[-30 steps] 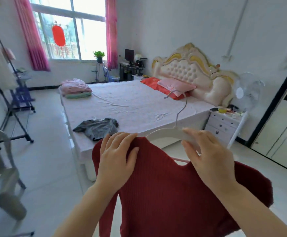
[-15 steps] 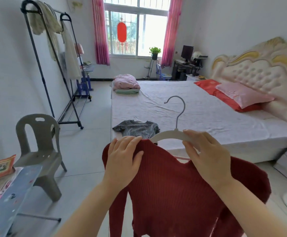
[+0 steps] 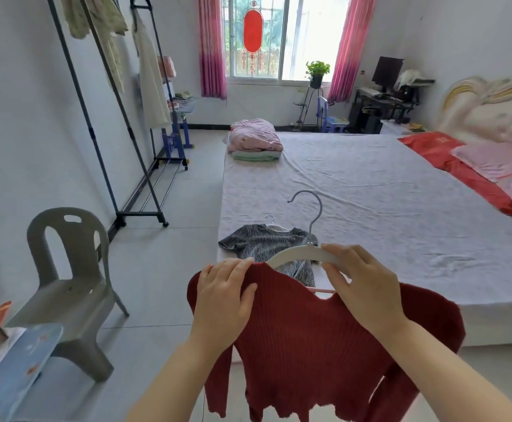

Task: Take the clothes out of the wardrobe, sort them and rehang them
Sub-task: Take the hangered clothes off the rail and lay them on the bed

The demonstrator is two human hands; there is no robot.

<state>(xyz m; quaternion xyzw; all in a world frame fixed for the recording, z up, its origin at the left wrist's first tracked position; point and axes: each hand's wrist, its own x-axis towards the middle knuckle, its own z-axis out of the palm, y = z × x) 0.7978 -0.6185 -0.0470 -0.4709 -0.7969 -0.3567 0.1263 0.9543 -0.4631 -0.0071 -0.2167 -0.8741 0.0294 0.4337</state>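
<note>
The person holds a dark red ribbed knit sweater (image 3: pixel 309 336) up in the air, in the near middle of the view, in front of the near edge of the bed with the pale lilac sheet (image 3: pixel 385 202). The left hand (image 3: pixel 224 300) grips the left shoulder of the sweater, with the fingers curled over the top edge and the thumb on the front. The right hand (image 3: pixel 364 287) grips the right arm of a white plastic hanger with a grey metal hook (image 3: pixel 294 253), and its fingers are curled round it. The left arm of the hanger is inside the sweater, while the right arm and the hook are bare. Behind the hanger, a grey patterned top on its own hanger (image 3: pixel 261 243) lies flat on the near left corner of the bed. A folded pink and green pile (image 3: pixel 254 141) rests at the far left corner. On the left, a black metal clothes rack (image 3: pixel 139 213) stands along the wall with pale garments on it, and a grey plastic chair (image 3: pixel 66 284) stands nearer.
</note>
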